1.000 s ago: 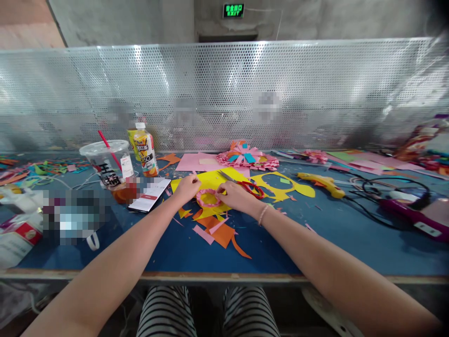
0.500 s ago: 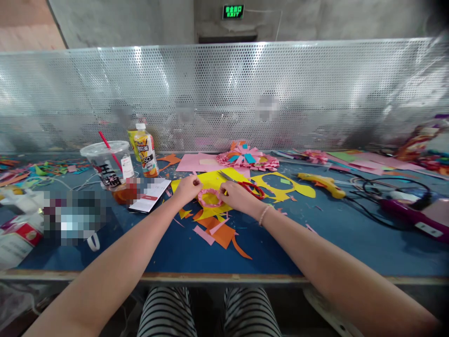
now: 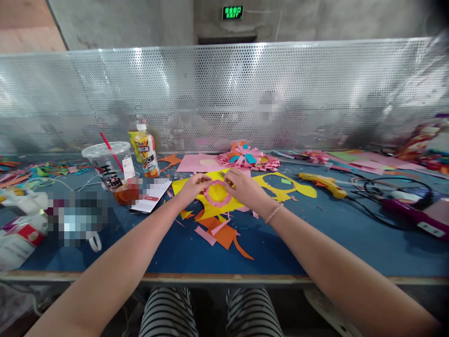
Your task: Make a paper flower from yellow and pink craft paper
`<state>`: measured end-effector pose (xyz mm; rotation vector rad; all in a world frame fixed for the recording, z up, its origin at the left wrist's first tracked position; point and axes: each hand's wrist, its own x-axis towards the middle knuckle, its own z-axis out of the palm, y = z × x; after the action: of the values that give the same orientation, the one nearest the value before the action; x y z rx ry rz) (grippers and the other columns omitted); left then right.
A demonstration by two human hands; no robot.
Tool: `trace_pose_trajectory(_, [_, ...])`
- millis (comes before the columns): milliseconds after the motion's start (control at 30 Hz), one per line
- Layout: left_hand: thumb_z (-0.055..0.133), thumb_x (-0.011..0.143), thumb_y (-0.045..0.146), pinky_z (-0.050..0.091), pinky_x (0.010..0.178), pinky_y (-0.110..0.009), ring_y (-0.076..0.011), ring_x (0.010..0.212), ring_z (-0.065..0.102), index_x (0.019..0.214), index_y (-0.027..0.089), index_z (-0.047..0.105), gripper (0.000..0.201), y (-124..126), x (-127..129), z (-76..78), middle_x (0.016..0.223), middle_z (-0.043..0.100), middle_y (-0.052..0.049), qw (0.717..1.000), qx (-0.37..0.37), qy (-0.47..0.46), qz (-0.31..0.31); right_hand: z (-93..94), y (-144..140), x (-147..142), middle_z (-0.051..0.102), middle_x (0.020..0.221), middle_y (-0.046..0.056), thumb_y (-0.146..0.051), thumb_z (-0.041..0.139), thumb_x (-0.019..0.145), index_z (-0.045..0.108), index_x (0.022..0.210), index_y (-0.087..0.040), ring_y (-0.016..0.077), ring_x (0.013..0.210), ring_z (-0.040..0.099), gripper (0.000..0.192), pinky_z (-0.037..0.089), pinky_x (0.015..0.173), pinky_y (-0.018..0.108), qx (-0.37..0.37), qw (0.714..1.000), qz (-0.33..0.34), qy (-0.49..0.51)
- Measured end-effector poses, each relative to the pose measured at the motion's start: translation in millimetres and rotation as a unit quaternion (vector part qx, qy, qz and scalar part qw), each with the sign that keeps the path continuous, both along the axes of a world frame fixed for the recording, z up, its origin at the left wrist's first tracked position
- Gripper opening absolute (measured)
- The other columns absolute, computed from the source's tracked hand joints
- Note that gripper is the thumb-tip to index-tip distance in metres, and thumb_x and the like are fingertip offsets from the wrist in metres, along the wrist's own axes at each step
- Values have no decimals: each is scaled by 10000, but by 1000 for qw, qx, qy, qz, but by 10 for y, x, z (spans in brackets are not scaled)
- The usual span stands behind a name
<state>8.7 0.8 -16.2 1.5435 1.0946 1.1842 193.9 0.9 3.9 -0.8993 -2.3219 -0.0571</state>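
A scalloped pink paper ring (image 3: pixel 211 199) lies over yellow paper (image 3: pixel 235 204), which shows through its middle. My left hand (image 3: pixel 195 188) has its fingers closed at the ring's upper left edge. On the opposite side, my right hand (image 3: pixel 242 188) pinches the ring's upper right edge. The tip of the scissors (image 3: pixel 221 172) shows just beyond my right fingers; the handles are hidden under that hand. Close in front lie orange paper pieces (image 3: pixel 224 236) and a narrow pink strip (image 3: pixel 205 235).
Behind my hands sits a pink paper flower (image 3: pixel 245 159) with blue pieces. To the left stand a plastic cup (image 3: pixel 108 164), a drink bottle (image 3: pixel 147 154) and a white booklet (image 3: pixel 151 195). A yellow glue gun (image 3: pixel 324 185) and black cables (image 3: pixel 368 196) are on the right.
The pink ring has shifted right and slightly away from me. Both hands moved with it, my right hand now covering the red scissor handles.
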Motion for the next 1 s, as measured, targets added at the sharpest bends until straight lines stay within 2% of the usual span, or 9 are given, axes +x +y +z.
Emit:
trace_pose_trajectory(167, [584, 670, 404, 423, 535, -206, -67, 530, 473, 739, 145, 552, 270, -47, 20, 21, 581, 480, 43, 999, 25, -4, -37, -22, 32, 27, 481, 851, 77, -226, 397, 841, 463, 737, -202, 195, 827, 468, 125, 380, 797, 339, 28, 1000, -14, 5])
trace_pose_trajectory(333, [607, 667, 413, 395, 523, -200, -75, 562, 500, 736, 137, 558, 289, -62, 37, 17, 648, 526, 24, 993, 94, 50, -42, -22, 20, 20, 480, 839, 77, -238, 388, 848, 453, 737, -201, 192, 813, 472, 133, 395, 774, 331, 56, 998, -15, -12])
trace_pose_trajectory(467, [565, 705, 421, 371, 506, -200, -76, 549, 480, 742, 138, 572, 285, -70, 41, 24, 634, 525, 21, 992, 109, 61, -27, -38, 27, 7, 489, 823, 70, -218, 401, 835, 450, 740, -198, 183, 809, 476, 109, 400, 761, 323, 57, 998, -5, 30])
trace_pose_trajectory(600, [550, 719, 393, 335, 492, -197, -65, 509, 427, 706, 139, 568, 255, -68, 31, 41, 568, 475, 37, 992, 110, 55, -14, -89, 68, -34, 522, 821, 53, -238, 437, 812, 473, 777, -185, 163, 777, 495, 73, 407, 702, 297, -35, 992, -20, 123])
trace_pose_trajectory(733, [561, 709, 359, 308, 487, -194, -59, 495, 392, 664, 144, 560, 219, -54, 21, 45, 526, 440, 50, 993, 105, 50, -6, -115, 84, -86, 550, 752, 24, -300, 438, 807, 511, 763, -176, 144, 710, 502, 150, 393, 644, 274, -157, 974, -34, 161])
trace_pose_trajectory(867, [605, 675, 361, 308, 486, -183, -48, 496, 383, 653, 143, 576, 221, -19, 12, 10, 539, 446, 52, 995, 94, 17, -6, -106, 76, -105, 504, 650, -5, -335, 426, 802, 512, 705, -173, 121, 613, 465, 208, 355, 563, 249, -203, 964, -32, 167])
trace_pose_trajectory(1000, [655, 622, 399, 359, 493, -184, -53, 498, 431, 707, 149, 602, 270, 2, 19, -26, 570, 478, 47, 997, 8, -68, -39, -89, 95, -87, 459, 623, -20, -322, 430, 785, 486, 675, -174, 106, 585, 435, 192, 342, 547, 240, -234, 954, -16, 188])
